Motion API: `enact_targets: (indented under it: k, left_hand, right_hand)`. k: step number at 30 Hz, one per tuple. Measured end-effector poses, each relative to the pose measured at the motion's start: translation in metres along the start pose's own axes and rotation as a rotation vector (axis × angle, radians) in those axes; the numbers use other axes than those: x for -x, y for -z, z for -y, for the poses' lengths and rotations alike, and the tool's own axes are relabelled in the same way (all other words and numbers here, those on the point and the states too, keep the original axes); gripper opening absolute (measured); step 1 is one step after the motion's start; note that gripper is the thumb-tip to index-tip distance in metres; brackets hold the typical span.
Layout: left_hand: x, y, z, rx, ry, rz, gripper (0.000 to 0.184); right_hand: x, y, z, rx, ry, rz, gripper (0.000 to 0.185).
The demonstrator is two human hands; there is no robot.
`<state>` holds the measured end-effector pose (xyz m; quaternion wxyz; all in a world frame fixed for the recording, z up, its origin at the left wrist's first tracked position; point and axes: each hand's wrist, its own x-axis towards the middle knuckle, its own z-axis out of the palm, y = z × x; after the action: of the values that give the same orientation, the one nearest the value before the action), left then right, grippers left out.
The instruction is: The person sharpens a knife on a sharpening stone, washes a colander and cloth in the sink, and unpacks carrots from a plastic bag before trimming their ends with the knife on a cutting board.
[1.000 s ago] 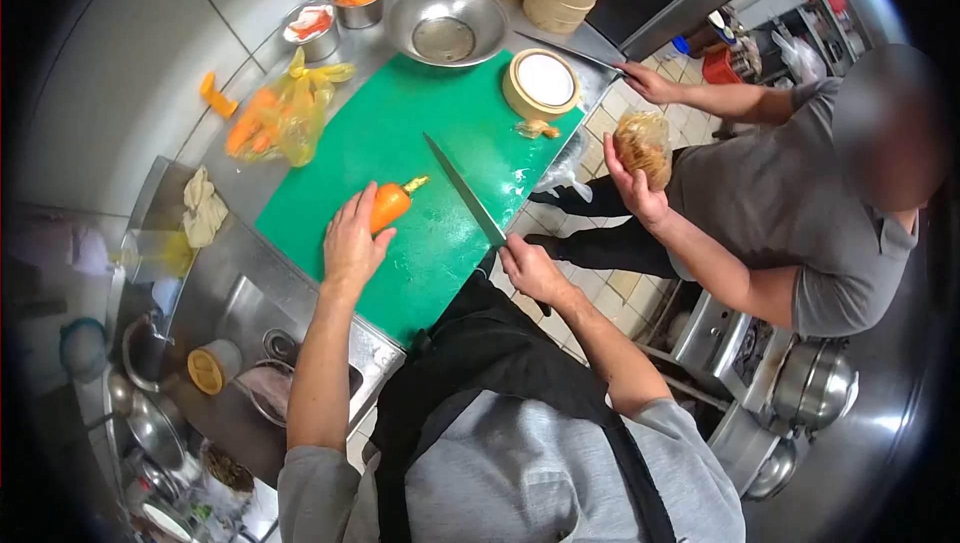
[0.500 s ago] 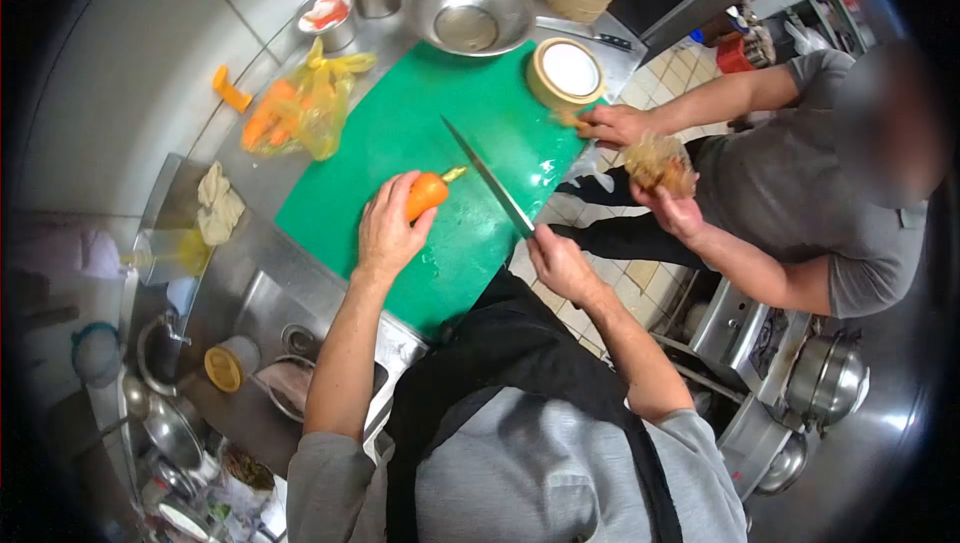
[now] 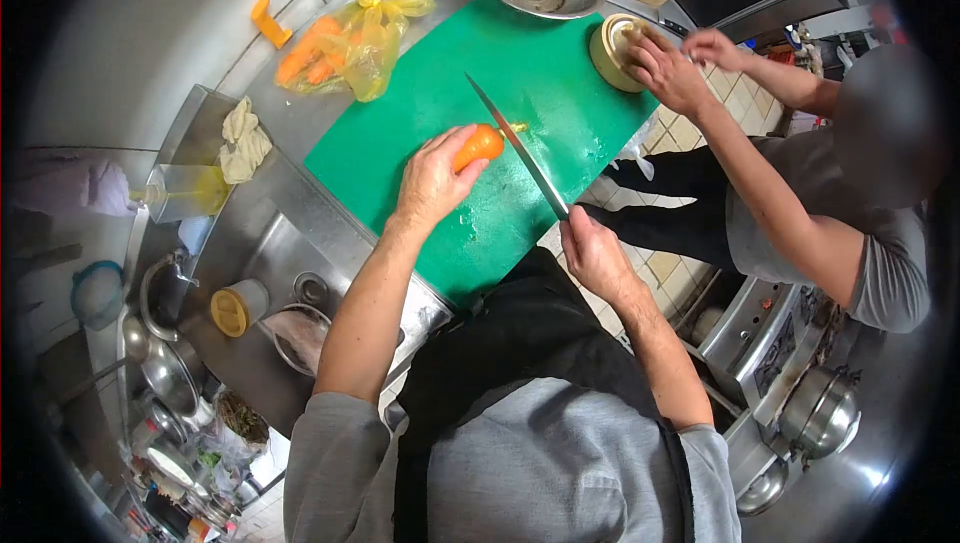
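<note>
On a green cutting board (image 3: 400, 133) lies a carrot (image 3: 480, 147), its stem end pointing right. My left hand (image 3: 437, 175) is closed round the carrot's left part and presses it to the board. A long kitchen knife (image 3: 525, 158) is gripped by its handle in my right hand (image 3: 597, 251). The blade slants up and left across the board, lying over the carrot's stem end. Whether the edge touches the carrot I cannot tell. The handle is mostly hidden inside my fist.
A co-worker's hand (image 3: 672, 73) reaches to a round container (image 3: 612, 51) at the board's right corner. Behind the board stands a metal bowl (image 3: 545, 8). A yellow bag of carrots (image 3: 370, 51) and an orange-handled tool (image 3: 268, 23) lie left. A sink (image 3: 285, 253) is at left.
The knife has come over to the carrot's stem end. The co-worker no longer shows the clear-wrapped food and now reaches to the round container. The whole view has shifted.
</note>
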<state>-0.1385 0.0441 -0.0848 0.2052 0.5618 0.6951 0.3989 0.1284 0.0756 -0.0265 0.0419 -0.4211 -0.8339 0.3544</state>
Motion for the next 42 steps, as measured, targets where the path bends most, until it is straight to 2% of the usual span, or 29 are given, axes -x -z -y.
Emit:
enact_targets:
  k: [3, 13, 16, 24, 28, 30, 38, 42]
  left_hand:
    - [0.000, -0.001, 0.002, -0.013, -0.021, -0.015, 0.051]
    - [0.002, -0.002, -0.007, -0.017, -0.006, -0.012, 0.049]
    - [0.005, -0.005, -0.008, -0.063, -0.034, -0.027, 0.047]
    - [0.009, -0.011, 0.000, -0.187, -0.199, -0.069, 0.047]
    - [0.009, -0.009, -0.001, -0.193, -0.186, -0.045, 0.049]
    - [0.008, -0.008, -0.004, -0.187, -0.188, -0.046, 0.049]
    - [0.008, -0.010, -0.001, -0.222, -0.208, -0.030, 0.055]
    - [0.000, -0.004, -0.010, -0.172, -0.073, 0.030, 0.064]
  right_hand:
    - [0.000, 0.001, 0.004, 0.005, 0.001, 0.024, 0.014]
    - [0.002, -0.010, 0.003, 0.060, -0.026, 0.049, 0.015]
    - [0.002, -0.011, 0.005, 0.138, -0.075, 0.099, 0.015]
    - [-0.017, -0.015, 0.005, 0.230, -0.029, 0.173, 0.019]
    - [-0.026, -0.009, 0.012, 0.231, 0.018, 0.207, 0.019]
    - [-0.031, -0.007, 0.015, 0.218, -0.037, 0.273, 0.025]
    - [-0.111, -0.043, 0.004, 0.273, -0.016, 0.216, 0.020]
    - [-0.119, -0.036, 0.005, 0.192, -0.013, 0.217, 0.022]
